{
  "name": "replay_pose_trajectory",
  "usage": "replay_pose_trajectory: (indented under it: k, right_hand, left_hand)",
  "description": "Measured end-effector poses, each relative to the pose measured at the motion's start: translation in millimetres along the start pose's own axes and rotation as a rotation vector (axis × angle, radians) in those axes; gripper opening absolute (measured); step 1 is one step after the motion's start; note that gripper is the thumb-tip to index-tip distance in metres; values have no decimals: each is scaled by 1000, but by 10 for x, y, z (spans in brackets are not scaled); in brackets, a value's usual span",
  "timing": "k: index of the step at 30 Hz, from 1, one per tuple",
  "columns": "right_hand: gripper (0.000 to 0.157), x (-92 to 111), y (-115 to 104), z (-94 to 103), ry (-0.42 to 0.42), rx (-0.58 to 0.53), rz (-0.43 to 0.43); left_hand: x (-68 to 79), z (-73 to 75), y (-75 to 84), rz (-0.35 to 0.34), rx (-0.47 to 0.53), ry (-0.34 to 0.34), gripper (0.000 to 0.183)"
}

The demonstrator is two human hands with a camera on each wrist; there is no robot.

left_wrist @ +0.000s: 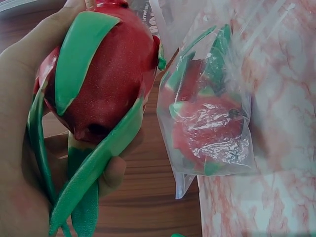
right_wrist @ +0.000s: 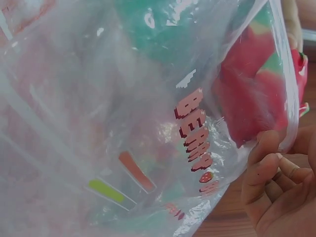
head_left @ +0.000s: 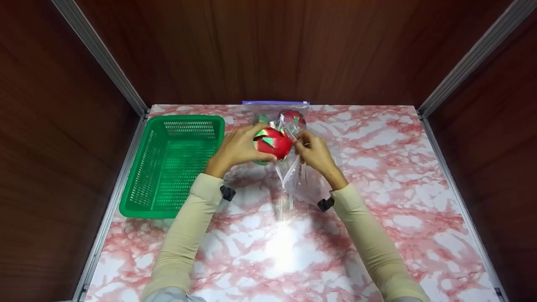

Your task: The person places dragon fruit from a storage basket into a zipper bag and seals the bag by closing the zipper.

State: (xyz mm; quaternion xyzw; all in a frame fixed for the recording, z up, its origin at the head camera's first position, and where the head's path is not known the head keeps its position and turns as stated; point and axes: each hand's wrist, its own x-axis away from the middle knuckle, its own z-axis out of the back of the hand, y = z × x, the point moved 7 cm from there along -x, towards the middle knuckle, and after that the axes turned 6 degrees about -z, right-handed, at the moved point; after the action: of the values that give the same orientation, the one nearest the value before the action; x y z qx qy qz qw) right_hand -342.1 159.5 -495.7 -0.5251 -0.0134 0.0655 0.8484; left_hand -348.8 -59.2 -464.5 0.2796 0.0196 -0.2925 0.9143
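Observation:
My left hand [head_left: 239,147] grips a red dragon fruit [head_left: 275,143] with green leaf-like scales, thumb and fingers spread around its sides. At the mouth of a clear plastic bag [head_left: 309,186], the fingertips of my right hand [head_left: 315,153] pinch the rim. Seen from the right wrist, the bag [right_wrist: 148,98] bears "BERRY" lettering, and the held fruit [right_wrist: 256,89] shows through plastic beside its rim. Another dragon fruit [left_wrist: 210,128] sits inside clear plastic in the left wrist view. How far the held fruit reaches into the bag is hard to tell.
A green perforated basket [head_left: 126,201] stands on the left of the pink-and-white marbled table [head_left: 402,251]. Behind my hands, a purple zip strip [head_left: 277,102] tops a clear bag near the wooden back wall [head_left: 268,50]. Dark wooden panels rise at both sides.

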Motion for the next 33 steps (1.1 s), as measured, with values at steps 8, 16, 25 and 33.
replay_pose_trajectory:
  k: [8, 16, 25, 33]
  right_hand:
    - [16, -12, -16, 3, 13, 38, 6]
    - [20, -15, -36, -9, -1, 12, 9]
    - [21, 2, 18, 51, 15, 17, -3]
    - [19, 13, 90, 112, 32, -25, -10]
  left_hand:
    - [-24, -61, 24, 3, -31, -26, 101]
    - [-40, -112, 66, 7, -87, -48, 102]
    - [-71, -144, 115, 0, -68, -68, 99]
    - [-66, -43, 24, 72, 150, -1, 101]
